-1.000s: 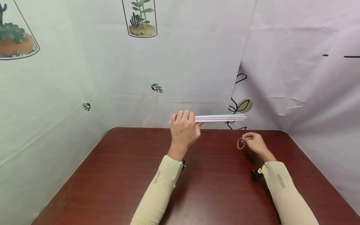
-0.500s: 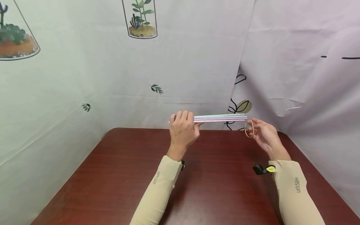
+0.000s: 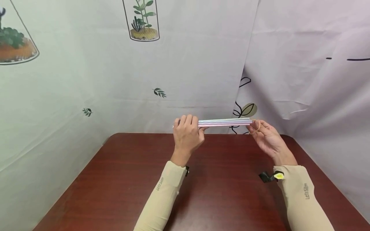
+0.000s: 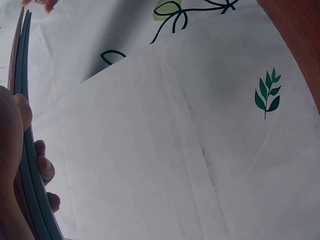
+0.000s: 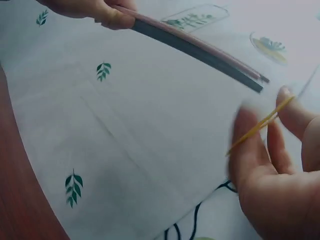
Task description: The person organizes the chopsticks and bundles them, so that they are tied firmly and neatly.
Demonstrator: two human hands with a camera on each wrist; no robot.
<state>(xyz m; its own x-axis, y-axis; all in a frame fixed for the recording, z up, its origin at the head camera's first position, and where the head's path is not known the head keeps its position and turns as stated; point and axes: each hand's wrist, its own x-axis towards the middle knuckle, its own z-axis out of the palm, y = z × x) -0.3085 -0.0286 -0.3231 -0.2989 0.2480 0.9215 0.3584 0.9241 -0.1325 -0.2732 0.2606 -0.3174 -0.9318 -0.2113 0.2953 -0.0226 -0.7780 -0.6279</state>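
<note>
My left hand (image 3: 187, 133) grips a bundle of pastel straws (image 3: 225, 122) near its left end and holds it level above the far edge of the dark red table (image 3: 219, 192). The same straws (image 4: 24, 150) run past my left fingers in the left wrist view. My right hand (image 3: 264, 133) holds a tan rubber band (image 3: 258, 124) stretched over its fingers right at the bundle's free right end. In the right wrist view the rubber band (image 5: 260, 125) sits just below the straw tips (image 5: 252, 80), apart from them.
A white cloth printed with plants (image 3: 141, 22) hangs behind and on both sides of the table. Both forearms wear beige sleeves (image 3: 164, 192). A small black clip (image 3: 267, 176) with a yellow tag sits by the right wrist.
My right hand rose from near the tabletop with the rubber band and moved left up to the straws' right end. The left hand kept the bundle almost still.
</note>
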